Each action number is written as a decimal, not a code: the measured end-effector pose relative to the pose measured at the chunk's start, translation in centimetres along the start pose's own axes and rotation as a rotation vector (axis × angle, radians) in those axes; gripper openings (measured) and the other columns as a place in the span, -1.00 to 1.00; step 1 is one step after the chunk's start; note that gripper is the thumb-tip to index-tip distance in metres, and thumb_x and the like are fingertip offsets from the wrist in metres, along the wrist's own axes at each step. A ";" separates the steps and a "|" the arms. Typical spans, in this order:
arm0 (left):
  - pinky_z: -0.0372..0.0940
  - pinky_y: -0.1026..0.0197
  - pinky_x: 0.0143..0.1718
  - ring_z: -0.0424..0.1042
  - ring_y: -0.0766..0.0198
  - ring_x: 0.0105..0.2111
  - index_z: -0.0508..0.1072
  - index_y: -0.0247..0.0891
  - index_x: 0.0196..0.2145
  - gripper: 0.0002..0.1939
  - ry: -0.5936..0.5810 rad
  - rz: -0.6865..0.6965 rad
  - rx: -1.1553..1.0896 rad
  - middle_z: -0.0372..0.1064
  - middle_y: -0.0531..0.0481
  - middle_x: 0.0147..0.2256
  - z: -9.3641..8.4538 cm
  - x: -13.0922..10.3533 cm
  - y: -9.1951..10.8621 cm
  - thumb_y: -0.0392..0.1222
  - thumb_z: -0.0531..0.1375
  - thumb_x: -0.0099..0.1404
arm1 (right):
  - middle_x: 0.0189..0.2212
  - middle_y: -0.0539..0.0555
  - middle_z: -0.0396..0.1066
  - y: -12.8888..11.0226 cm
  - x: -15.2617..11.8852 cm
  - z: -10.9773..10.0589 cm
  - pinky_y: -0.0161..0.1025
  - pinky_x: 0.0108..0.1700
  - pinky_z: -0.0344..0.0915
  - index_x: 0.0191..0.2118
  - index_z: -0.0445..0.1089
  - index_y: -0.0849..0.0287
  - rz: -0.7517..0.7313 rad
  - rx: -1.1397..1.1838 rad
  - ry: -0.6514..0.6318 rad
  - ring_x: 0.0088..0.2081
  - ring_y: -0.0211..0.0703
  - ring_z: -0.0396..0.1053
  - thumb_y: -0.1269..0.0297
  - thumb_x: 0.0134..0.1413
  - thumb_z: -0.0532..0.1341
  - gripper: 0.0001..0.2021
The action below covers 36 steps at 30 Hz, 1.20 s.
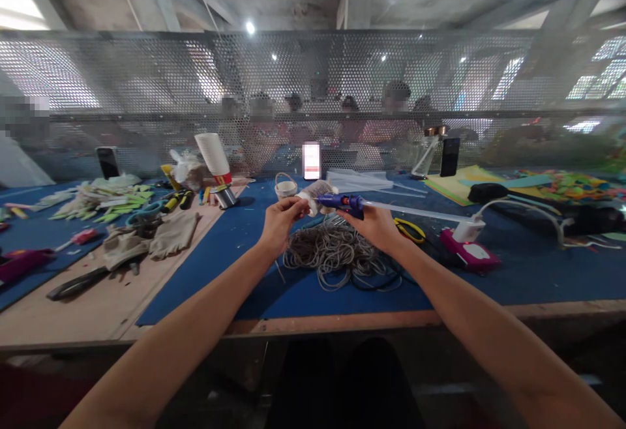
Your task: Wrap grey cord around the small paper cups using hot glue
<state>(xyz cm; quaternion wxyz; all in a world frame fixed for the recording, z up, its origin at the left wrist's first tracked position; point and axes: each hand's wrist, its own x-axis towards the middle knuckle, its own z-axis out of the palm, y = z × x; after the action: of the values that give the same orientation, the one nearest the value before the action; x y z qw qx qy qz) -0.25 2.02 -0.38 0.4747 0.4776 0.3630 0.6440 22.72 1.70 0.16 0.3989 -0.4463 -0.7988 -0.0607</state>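
Observation:
Pinched in my left hand [281, 221] is a small whitish-grey, fuzzy-looking piece [317, 193] whose kind I cannot make out. My right hand [374, 225] is wrapped round a blue glue gun [342, 201], and a long clear glue stick [415, 210] juts out of its back toward the right. The gun's nozzle end points left and meets the whitish piece, or lies right before it; I cannot tell which. Below both hands a tangled heap of grey cord [337, 253] rests on the blue mat [205, 279]. A small pale basket [285, 188] with a handle stands just behind my left hand.
Yellow-handled pliers [409, 229] and a magenta power block [469, 250] with a white plug lie to the right. Leftward are stacked paper cups [212, 154], work gloves [173, 235] and green strips [132, 195]. A lit phone [312, 160] stands before a perforated metal screen [161, 77].

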 end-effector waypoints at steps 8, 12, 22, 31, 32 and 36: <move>0.22 0.25 -0.32 0.37 0.33 -0.44 0.57 -0.31 -0.45 -0.71 0.009 -0.001 -0.012 0.45 -0.01 -0.49 -0.1 0.0 0.0 -0.05 0.47 -0.02 | -0.41 0.15 0.54 0.1 -0.1 0.1 -0.23 -0.36 0.20 -0.18 0.53 0.17 -0.013 -0.011 -0.009 -0.36 -0.02 0.48 -0.07 0.22 0.14 -0.60; 0.23 0.24 -0.32 0.37 0.34 -0.44 0.57 -0.32 -0.46 -0.72 0.007 0.003 -0.024 0.45 -0.01 -0.49 -0.1 0.1 0.1 -0.06 0.46 -0.02 | -0.40 0.15 0.54 0.3 -0.1 0.1 -0.23 -0.36 0.21 -0.16 0.52 0.16 -0.017 -0.027 -0.029 -0.34 0.01 0.49 -0.08 0.22 0.14 -0.60; 0.25 0.26 -0.34 0.42 0.32 -0.41 0.55 -0.32 -0.44 -0.66 0.059 -0.045 -0.095 0.44 0.01 -0.49 -0.4 0.4 0.0 -0.08 0.50 -0.11 | -0.38 0.14 0.56 0.5 -0.1 0.3 -0.22 -0.35 0.21 -0.16 0.52 0.14 -0.001 -0.037 -0.037 -0.34 0.03 0.50 -0.15 0.21 0.13 -0.55; 0.31 0.32 -0.37 0.44 0.36 -0.43 0.55 -0.35 -0.42 -0.73 0.090 -0.166 -0.216 0.48 -0.01 -0.45 -0.5 0.5 0.4 -0.22 0.49 -0.07 | -0.50 0.06 0.48 0.9 0.4 0.7 -0.21 -0.35 0.23 -0.30 0.51 0.13 0.191 0.174 -0.075 -0.37 -0.02 0.47 -0.17 0.08 0.23 -0.58; 0.31 0.32 -0.37 0.44 0.37 -0.43 0.55 -0.35 -0.42 -0.75 0.090 -0.175 -0.225 0.48 -0.02 -0.45 -0.5 0.5 0.5 -0.23 0.48 -0.06 | -0.49 0.05 0.48 1.0 0.4 0.6 -0.21 -0.35 0.25 -0.26 0.50 0.13 0.217 0.228 -0.065 -0.37 -0.04 0.46 -0.18 0.05 0.26 -0.58; 0.32 0.33 -0.39 0.42 0.38 -0.44 0.56 -0.37 -0.42 -0.81 0.073 -0.190 -0.219 0.47 -0.03 -0.46 -0.3 0.3 0.7 -0.26 0.45 0.01 | -0.57 -0.05 0.41 1.0 0.7 0.1 -0.22 -0.43 0.27 -0.18 0.40 0.10 0.301 0.465 -0.058 -0.51 -0.16 0.37 -0.13 0.01 0.30 -0.59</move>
<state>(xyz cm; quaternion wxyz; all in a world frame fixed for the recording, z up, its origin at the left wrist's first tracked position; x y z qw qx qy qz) -0.74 2.06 0.24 0.5694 0.3630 0.3513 0.6486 23.18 2.79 0.31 0.4722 -0.4578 -0.7271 0.1970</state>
